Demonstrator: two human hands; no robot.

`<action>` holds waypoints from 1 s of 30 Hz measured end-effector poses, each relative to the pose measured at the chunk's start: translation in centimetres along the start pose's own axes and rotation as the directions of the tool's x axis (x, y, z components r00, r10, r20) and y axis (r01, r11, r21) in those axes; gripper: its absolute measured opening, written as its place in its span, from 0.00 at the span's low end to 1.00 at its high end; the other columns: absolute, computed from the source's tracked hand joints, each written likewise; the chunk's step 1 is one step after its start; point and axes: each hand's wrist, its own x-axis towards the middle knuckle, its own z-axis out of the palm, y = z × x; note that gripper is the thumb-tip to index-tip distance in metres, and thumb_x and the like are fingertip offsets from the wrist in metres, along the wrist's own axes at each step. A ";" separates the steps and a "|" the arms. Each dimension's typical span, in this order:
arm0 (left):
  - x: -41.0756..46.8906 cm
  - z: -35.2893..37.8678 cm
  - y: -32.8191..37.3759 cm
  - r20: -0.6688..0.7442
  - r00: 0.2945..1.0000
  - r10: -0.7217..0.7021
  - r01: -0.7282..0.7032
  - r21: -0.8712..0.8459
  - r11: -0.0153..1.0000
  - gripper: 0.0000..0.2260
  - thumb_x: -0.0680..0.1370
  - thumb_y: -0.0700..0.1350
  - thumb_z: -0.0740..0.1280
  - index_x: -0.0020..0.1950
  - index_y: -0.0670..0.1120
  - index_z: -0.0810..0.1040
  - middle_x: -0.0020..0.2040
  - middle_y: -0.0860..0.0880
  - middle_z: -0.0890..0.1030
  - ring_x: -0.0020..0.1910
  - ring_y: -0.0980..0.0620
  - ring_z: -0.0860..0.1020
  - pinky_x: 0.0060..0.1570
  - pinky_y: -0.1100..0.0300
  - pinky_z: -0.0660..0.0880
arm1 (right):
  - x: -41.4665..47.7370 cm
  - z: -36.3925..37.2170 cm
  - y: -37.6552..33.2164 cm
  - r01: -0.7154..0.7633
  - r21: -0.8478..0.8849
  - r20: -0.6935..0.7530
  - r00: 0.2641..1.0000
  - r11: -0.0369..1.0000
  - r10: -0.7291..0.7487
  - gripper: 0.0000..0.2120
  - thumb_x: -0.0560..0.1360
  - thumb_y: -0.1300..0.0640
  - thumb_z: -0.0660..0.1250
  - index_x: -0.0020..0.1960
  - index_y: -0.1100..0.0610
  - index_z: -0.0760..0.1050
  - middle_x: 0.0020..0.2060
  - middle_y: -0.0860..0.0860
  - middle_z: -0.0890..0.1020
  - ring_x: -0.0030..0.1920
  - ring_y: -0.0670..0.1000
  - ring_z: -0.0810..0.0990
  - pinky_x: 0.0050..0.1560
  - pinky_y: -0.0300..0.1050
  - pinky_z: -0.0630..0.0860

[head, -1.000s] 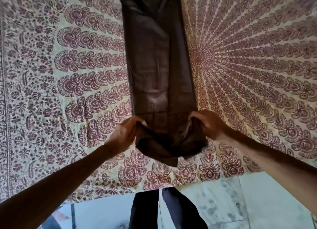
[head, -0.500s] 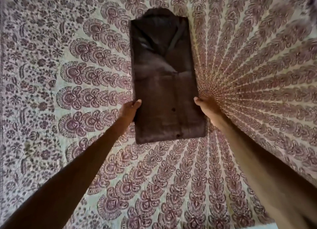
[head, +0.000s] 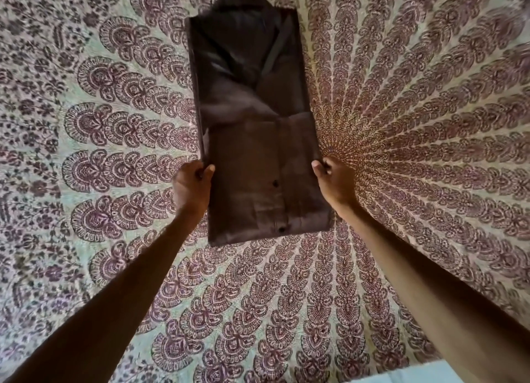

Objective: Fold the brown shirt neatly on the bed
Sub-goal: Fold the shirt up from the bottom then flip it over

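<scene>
The bed (head: 86, 268), spread with a printed sheet of maroon fans and flowers, fills nearly the whole view beneath my outstretched arms. On it lies the brown shirt (head: 258, 141), already narrowed to a long panel, collar at the far end, its lower part doubled up so the button placket faces me. My left hand (head: 191, 189) pinches the shirt's left edge, thumb on top and fingers curled under, and my right hand (head: 334, 183) does likewise on the right edge; how many layers each pinch takes in I cannot quite make out. Two small dark buttons (head: 276, 183) show on the upper flap. The cloth looks light, soft and limp, likely to sag and slide between layers, so I judge the side edges at the top of the doubled part the right hold, both layers caught together, for the next fold toward the collar.
</scene>
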 end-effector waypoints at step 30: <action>9.5 -4.3 -4.9 0.623 0.094 0.777 -0.904 0.379 -0.195 0.18 0.77 0.46 0.63 0.67 0.47 0.74 0.67 0.49 0.77 0.71 0.43 0.70 0.71 0.35 0.55 | 9.2 -3.2 0.9 0.930 -0.353 0.598 0.311 0.105 -0.739 0.20 0.74 0.70 0.62 0.65 0.60 0.76 0.65 0.55 0.78 0.68 0.58 0.72 0.72 0.57 0.63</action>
